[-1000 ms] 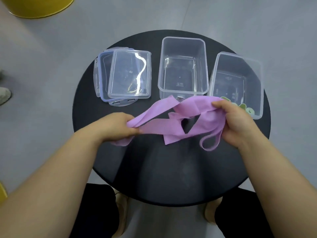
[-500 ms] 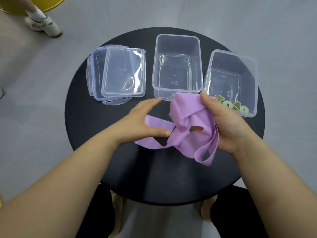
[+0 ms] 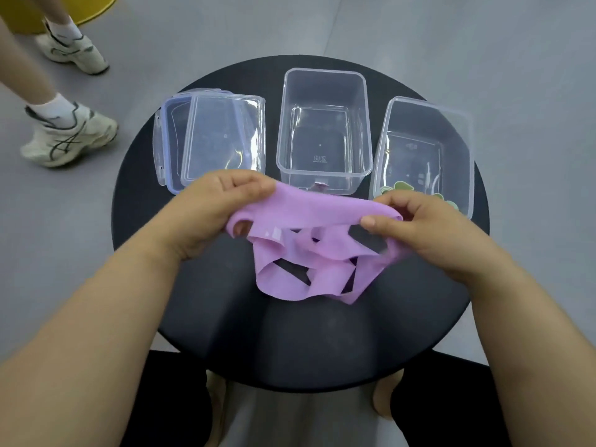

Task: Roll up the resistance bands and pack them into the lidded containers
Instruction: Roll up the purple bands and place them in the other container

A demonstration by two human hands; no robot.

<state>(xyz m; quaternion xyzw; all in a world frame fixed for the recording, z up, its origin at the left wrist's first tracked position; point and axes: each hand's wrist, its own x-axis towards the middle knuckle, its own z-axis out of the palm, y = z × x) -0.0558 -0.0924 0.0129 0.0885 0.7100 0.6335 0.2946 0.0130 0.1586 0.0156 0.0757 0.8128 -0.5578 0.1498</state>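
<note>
Your left grip (image 3: 209,217) and right grip (image 3: 429,230) each pinch the band (image 3: 309,211), held tangled over the desk (image 3: 225,317) centre.

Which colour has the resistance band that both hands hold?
Light purple resistance band, plain with no pattern, seen in the head view.

You have one purple band (image 3: 316,211) and two open boxes at the far edge of the tabletop (image 3: 290,343): the middle container (image 3: 324,71) and the right container (image 3: 429,103). At least two lids (image 3: 222,137) lie stacked at its far left. The green rolls (image 3: 401,186) are too hidden to count.
</note>
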